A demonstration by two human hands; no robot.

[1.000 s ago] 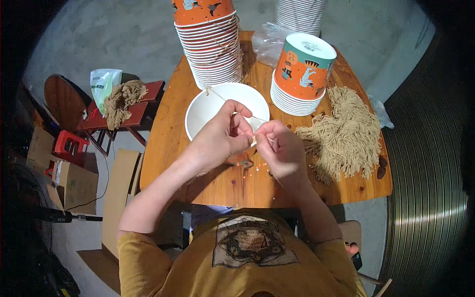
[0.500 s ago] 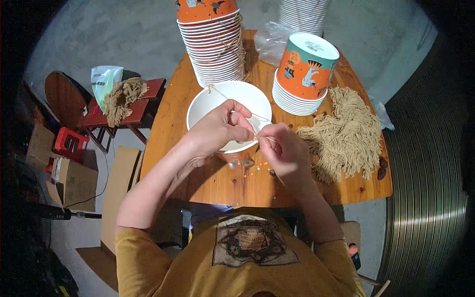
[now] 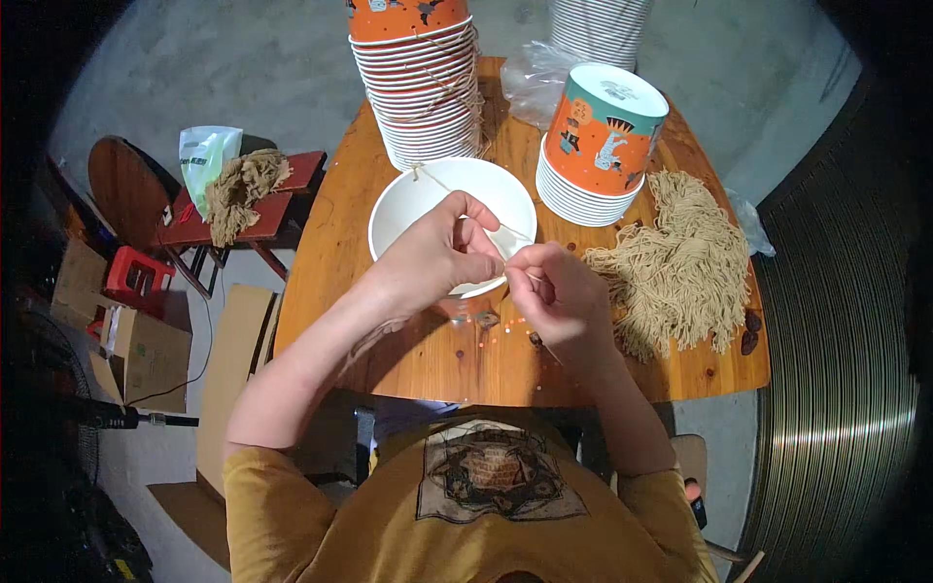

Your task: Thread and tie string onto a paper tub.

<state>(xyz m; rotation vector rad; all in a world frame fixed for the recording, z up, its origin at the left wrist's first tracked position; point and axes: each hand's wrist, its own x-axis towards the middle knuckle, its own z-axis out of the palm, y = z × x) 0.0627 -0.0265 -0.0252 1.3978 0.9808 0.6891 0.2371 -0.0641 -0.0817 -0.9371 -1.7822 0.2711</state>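
Observation:
A white-lined paper bucket [image 3: 397, 216] stands on the wooden table with its mouth up. A thin beige string [image 3: 433, 179] is fastened at its far left rim and runs across the mouth to my hands. Over the near right part of the rim, my left hand [image 3: 439, 251] pinches the string between thumb and fingers. My right hand [image 3: 562, 293] meets it there, its thumb and forefinger closed on the string's end part. The fingertips of both hands nearly touch, and they hide the exact crossing of the string.
A tall stack of paper buckets [image 3: 420, 102] stands behind. To the right are upturned orange buckets [image 3: 598, 146] and a heap of beige strings [image 3: 685, 277]. A clear plastic bag [image 3: 535, 85] lies at the back. Left of the wooden table [image 3: 326, 262] is a red bench [image 3: 199, 233].
Both hands stay nearly in place, pinching the string. The fingers shift only slightly, and the bucket sits almost unchanged.

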